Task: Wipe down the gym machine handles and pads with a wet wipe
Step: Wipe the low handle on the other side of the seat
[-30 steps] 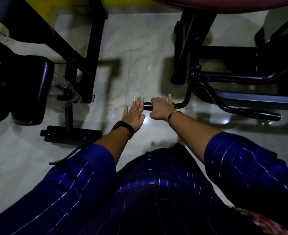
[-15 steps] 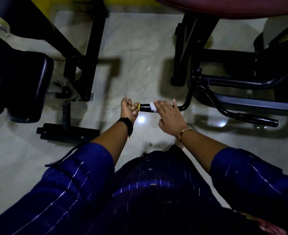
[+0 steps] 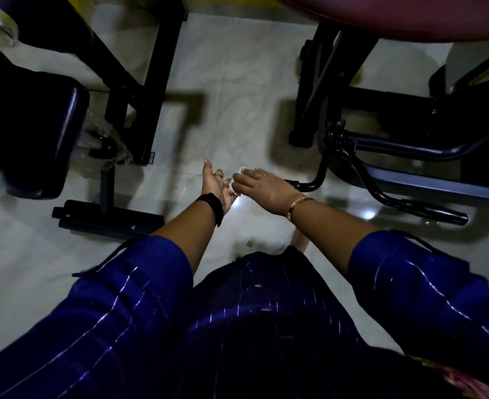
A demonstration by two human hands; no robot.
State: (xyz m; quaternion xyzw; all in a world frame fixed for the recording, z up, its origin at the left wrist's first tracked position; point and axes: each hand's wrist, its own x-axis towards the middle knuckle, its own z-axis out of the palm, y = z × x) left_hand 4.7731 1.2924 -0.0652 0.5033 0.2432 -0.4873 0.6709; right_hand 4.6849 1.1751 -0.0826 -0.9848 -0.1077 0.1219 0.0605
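Note:
The black curved handle bar [image 3: 312,184] of the right-hand machine juts left, low over the floor. Its grip end is hidden under my right hand [image 3: 266,185]. That hand lies over the grip with its fingers curled down, holding a small white wet wipe [image 3: 234,185] at the grip's tip. My left hand [image 3: 216,187] stands edge-up just left of the tip, its palm against the wipe and its fingers loosely extended. A large black pad [image 3: 36,139] sits at the left, and a maroon pad [image 3: 395,15] runs along the top right.
A second black handle [image 3: 427,210] lies low at the right. Black frame legs [image 3: 139,90] and a floor foot [image 3: 108,220] stand at the left. More frame posts [image 3: 315,90] rise at the right, on pale marble tiles [image 3: 237,96].
My right hand slid left along the grip to its tip, carrying the wipe. My left hand opened beside the tip and now meets the wipe.

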